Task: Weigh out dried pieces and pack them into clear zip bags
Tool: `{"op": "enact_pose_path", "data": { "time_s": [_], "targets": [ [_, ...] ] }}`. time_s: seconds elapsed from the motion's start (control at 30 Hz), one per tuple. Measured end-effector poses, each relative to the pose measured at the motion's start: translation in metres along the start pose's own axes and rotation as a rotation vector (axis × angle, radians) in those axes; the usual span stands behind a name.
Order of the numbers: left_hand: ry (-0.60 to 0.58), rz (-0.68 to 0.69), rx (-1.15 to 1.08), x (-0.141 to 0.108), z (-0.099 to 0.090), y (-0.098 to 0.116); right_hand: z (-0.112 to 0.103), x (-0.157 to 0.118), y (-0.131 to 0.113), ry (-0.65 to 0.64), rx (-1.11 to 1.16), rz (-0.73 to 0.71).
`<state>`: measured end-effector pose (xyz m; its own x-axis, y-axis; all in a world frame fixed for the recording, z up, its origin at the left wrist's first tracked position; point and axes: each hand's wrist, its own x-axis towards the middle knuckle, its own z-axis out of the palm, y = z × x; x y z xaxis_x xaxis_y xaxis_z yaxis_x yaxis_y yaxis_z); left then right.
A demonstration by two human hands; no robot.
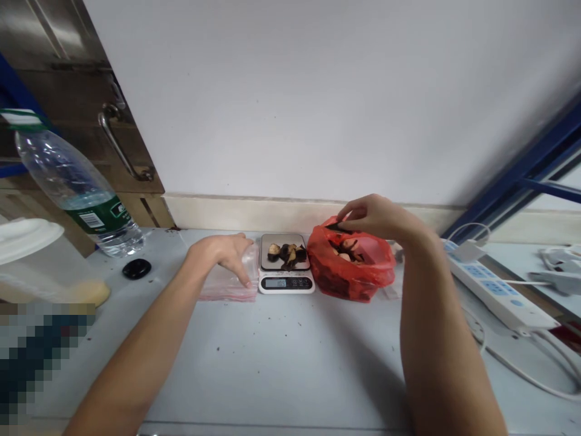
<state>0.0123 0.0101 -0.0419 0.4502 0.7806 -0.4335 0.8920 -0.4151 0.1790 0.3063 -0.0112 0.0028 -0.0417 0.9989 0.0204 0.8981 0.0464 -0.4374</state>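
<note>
From where I stand, the grey tabletop nearest the person carries dark crumbs in front of the scale. Right of the scale, near the person's right forearm, runs a white power strip. Just left of the scale lie clear plastic bags; the left hand rests on them, thumb spread wide from the fingers. Dark and tan dried pieces sit on the scale's plate. Just right of it stands an open red bag, with similar pieces inside; over its rim the right hand narrows, pinching a dark piece. Farther left of the scale stands a water bottle, and behind everything, the pale wall.
</note>
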Motion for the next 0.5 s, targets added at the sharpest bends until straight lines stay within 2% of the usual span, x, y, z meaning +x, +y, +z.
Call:
{"op": "enact_pose_path", "data": {
  "time_s": [0.1, 0.2, 0.33, 0.4, 0.5],
  "targets": [
    [0.042, -0.013, 0.014, -0.008, -0.005, 0.001, -0.003, 0.004, 0.015, -0.016, -0.125, 0.036],
    [0.100, 0.044, -0.035, -0.014, -0.010, 0.007, -0.002, 0.004, 0.015, 0.005, -0.177, 0.074],
    [0.119, 0.087, -0.093, -0.016, -0.012, 0.013, 0.005, -0.003, -0.012, 0.029, -0.011, -0.041],
    [0.120, 0.105, -0.103, -0.015, -0.012, 0.013, 0.012, -0.006, -0.028, -0.035, 0.055, -0.130],
    [0.126, 0.081, -0.082, -0.015, -0.013, 0.011, 0.029, -0.007, -0.048, -0.148, 0.018, -0.137]
  ]
}}
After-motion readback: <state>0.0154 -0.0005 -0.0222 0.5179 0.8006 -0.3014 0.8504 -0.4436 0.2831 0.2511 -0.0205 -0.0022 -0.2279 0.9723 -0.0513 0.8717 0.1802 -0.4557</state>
